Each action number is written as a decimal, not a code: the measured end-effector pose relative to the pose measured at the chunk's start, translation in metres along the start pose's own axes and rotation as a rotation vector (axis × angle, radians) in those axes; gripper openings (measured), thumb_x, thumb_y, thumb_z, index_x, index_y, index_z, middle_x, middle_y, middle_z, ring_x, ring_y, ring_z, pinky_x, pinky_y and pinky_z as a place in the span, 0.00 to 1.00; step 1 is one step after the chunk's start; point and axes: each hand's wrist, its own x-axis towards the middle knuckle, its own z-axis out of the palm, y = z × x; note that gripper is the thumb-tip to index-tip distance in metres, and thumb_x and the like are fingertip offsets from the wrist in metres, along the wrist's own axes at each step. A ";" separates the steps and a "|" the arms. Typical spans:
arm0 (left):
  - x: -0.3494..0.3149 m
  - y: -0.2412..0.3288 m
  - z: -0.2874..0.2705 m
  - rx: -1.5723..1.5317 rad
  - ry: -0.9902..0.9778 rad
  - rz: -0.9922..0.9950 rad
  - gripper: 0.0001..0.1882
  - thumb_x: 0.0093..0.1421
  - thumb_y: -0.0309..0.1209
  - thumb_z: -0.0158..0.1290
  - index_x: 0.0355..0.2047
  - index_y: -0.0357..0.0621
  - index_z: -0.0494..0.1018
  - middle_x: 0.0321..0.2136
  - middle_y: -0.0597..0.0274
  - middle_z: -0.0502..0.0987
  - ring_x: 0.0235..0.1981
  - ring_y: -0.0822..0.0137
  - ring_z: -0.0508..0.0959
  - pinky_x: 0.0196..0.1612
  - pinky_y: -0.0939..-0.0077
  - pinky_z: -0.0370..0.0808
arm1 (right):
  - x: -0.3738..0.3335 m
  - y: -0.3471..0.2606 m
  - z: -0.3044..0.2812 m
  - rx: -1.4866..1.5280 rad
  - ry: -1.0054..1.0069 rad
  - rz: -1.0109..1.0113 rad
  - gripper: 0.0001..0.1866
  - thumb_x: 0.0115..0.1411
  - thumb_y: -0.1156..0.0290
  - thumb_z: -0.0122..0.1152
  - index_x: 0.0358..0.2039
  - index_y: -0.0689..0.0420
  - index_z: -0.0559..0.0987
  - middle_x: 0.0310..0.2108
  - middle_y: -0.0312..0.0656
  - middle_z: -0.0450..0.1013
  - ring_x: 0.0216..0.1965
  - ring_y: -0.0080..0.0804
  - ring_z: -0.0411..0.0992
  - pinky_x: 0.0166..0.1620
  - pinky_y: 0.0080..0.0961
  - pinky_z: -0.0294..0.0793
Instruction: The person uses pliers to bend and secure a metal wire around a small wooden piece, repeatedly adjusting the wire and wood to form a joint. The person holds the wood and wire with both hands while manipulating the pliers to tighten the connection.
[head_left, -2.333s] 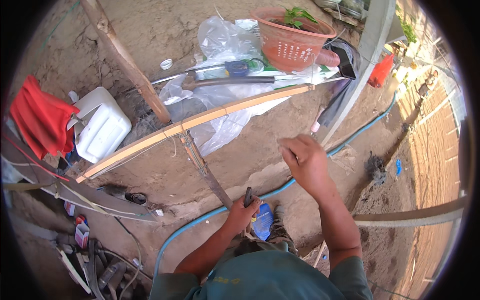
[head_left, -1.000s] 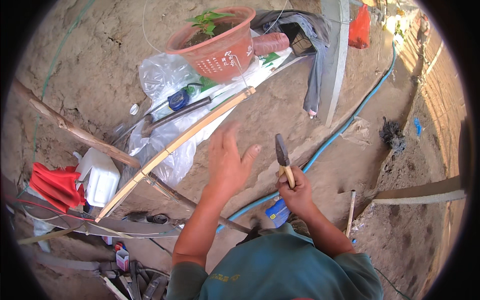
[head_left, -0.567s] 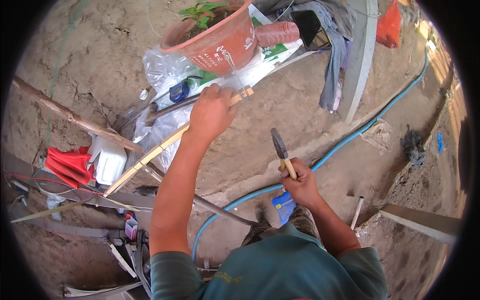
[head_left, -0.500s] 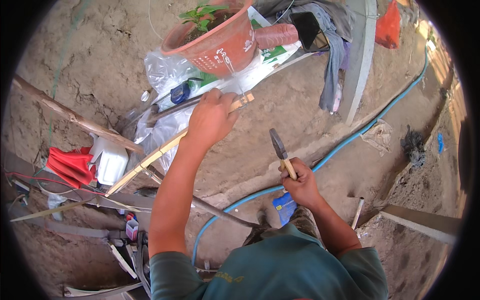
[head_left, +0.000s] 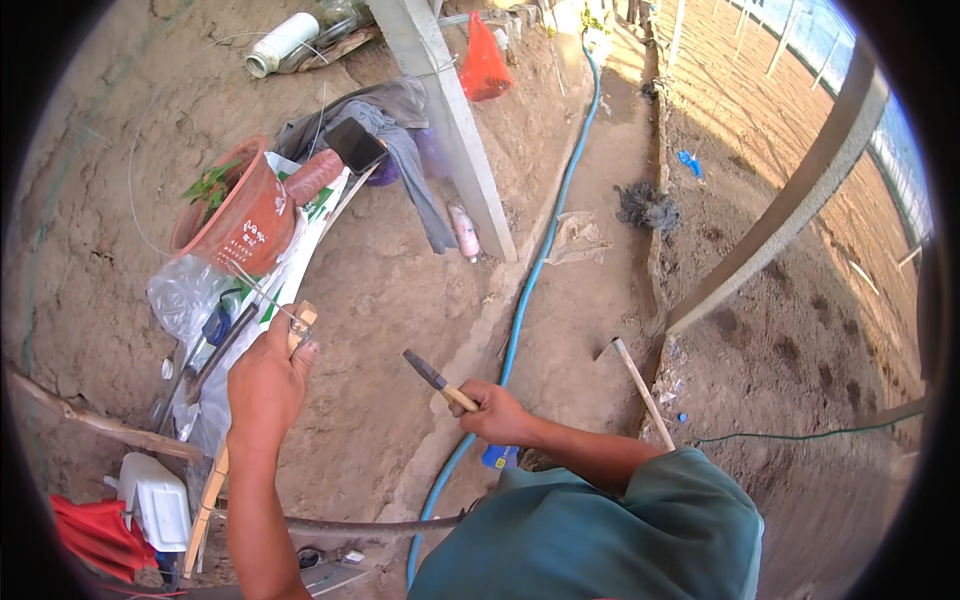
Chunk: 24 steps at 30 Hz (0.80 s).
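Observation:
My left hand [head_left: 268, 385] is closed around the upper end of a long wooden strip [head_left: 207, 505], which runs down past my forearm. Thin wire [head_left: 302, 325] shows at the strip's tip, by my fingers. In my right fist [head_left: 496, 412] is a short tool [head_left: 427, 370] with a dark metal head and a pale wooden handle; its exact kind is unclear. The head points up and left, apart from the strip. Beyond my left hand stands a reddish plant pot [head_left: 245, 222] with a green seedling, on white and green sheeting [head_left: 283, 268].
A blue hose [head_left: 525, 297] crosses the dirt floor. Concrete posts [head_left: 455, 135] [head_left: 785, 215] rise on the far side and at right. A long-handled tool [head_left: 642, 390] lies at right. At lower left are a white container [head_left: 155, 500] and red cloth [head_left: 95, 535].
My view has swung to the right, so the pot, strip and hose appear further left. Both hands keep their holds. The field at right has come into sight.

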 end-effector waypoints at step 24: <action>-0.094 0.068 -0.038 -0.013 0.244 0.087 0.30 0.65 0.34 0.61 0.67 0.54 0.70 0.47 0.46 0.83 0.47 0.41 0.82 0.48 0.52 0.77 | -0.208 0.059 -0.061 -0.044 0.199 0.409 0.12 0.59 0.68 0.64 0.41 0.60 0.83 0.25 0.36 0.76 0.26 0.22 0.73 0.29 0.31 0.74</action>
